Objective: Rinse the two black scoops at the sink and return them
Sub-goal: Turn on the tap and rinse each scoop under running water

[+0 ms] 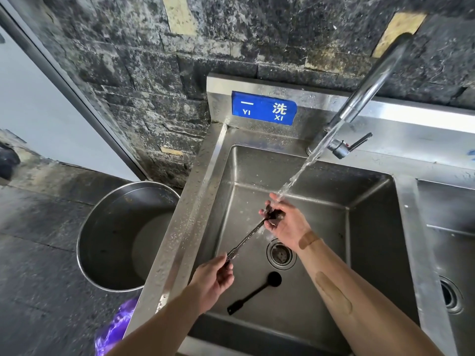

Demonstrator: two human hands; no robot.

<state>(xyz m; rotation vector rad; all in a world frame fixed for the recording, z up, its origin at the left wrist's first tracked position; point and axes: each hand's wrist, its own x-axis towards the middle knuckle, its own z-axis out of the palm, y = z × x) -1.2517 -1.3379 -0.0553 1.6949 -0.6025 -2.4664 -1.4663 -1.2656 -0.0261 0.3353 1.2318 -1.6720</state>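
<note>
One long black scoop [247, 238] is held across the steel sink [370, 227] under the running water. My left hand [214, 280] grips the end of its handle. My right hand [285, 220] is wrapped around its bowl, right where the stream from the faucet [370, 88] lands. The second black scoop [254, 294] lies loose on the sink floor, just in front of the drain [280, 254], bowl pointing toward the drain.
A large steel pot [102, 242] stands on the floor left of the sink. Purple plastic [115, 327] lies below it. A second basin [452, 227] is on the right. A blue sign [263, 109] sits on the backsplash against a dark stone wall.
</note>
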